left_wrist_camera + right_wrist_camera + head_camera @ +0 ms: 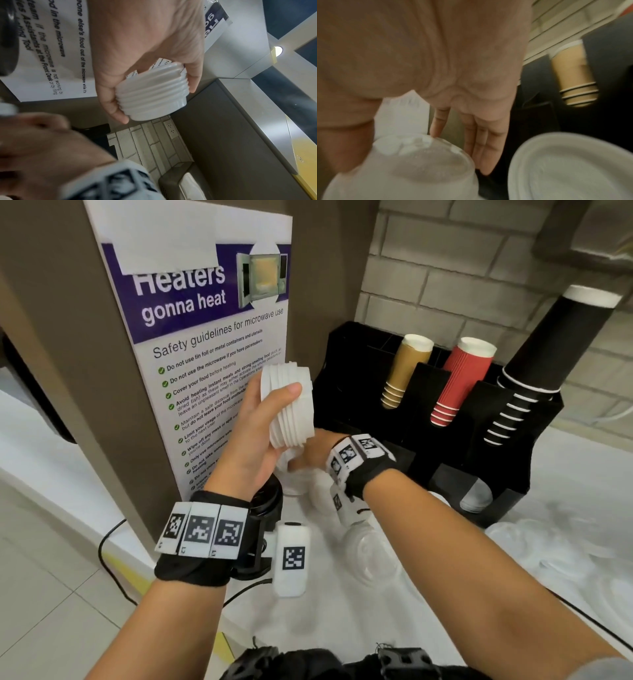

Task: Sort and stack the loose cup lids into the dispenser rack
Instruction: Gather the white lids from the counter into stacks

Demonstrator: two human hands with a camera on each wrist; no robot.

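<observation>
My left hand [265, 419] grips a stack of white cup lids [291, 405] on its side, thumb across the front, held up before the poster. The left wrist view shows the same stack [150, 94] between thumb and fingers. Below it, my right hand [308, 457] reaches down to the counter with straight fingers [481, 148] beside a clear domed lid [419, 162], the index fingertip touching its rim. A white lid [573, 169] lies blurred just to the right. The black dispenser rack [428, 412] stands behind the hands.
The rack holds tan cups [404, 371], red cups [459, 381] and black cups [534, 364], with grey lids [476, 494] in a lower slot. Clear lids [548, 559] lie scattered on the white counter at right. A microwave poster [212, 337] covers the panel at left.
</observation>
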